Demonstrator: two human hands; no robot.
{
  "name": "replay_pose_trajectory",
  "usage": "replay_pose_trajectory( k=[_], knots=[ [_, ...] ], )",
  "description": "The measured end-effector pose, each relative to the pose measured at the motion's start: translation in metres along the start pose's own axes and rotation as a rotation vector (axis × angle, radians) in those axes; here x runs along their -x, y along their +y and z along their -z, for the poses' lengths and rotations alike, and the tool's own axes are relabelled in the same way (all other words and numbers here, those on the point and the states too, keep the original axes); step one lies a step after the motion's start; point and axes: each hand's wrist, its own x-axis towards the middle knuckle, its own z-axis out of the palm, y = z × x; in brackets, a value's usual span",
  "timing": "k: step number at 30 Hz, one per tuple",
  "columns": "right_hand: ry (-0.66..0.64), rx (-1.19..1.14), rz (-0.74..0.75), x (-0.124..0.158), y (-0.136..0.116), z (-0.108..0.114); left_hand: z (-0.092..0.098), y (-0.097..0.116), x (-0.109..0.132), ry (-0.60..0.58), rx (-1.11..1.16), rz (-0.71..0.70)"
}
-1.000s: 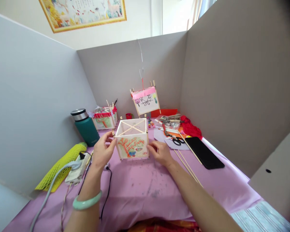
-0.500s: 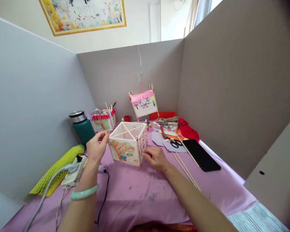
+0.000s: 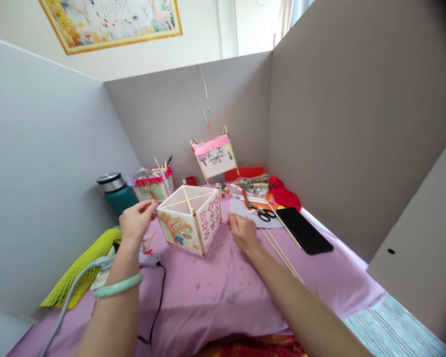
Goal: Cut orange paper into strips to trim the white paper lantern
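While the left hand pinches a top corner of the paper lantern standing on purple cloth, the right hand, fingers curled together, sits just clear. The framed picture carries script (too small to read); bare cloth runs nearward; scissors and phone lie right.

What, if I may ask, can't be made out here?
In the head view:
Decorated box: outer far faces, hidden by near sides.
Framed picture: top, cut off by the upper edge.
Power strip: partly hidden behind the left forearm.
Right hand: whether it holds anything, palm turned away.
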Motion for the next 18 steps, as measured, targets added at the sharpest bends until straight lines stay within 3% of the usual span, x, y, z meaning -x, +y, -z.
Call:
replay_pose_trajectory(
  k=[6, 13, 18],
  knots=[
    [-0.018, 0.005, 0.011, -0.002, 0.001, 0.002, -0.001, 0.003, -0.001, -0.059, 0.016, -0.03],
    [-0.299, -0.095, 0.385, 0.006, -0.008, -0.001, 0.002, 0.018, 0.017, -0.004, -0.089, -0.045],
    [-0.267, -0.087, 0.396, 0.007, -0.006, -0.002, 0.002, 0.032, 0.042, 0.047, -0.09, -0.064]
  ],
)
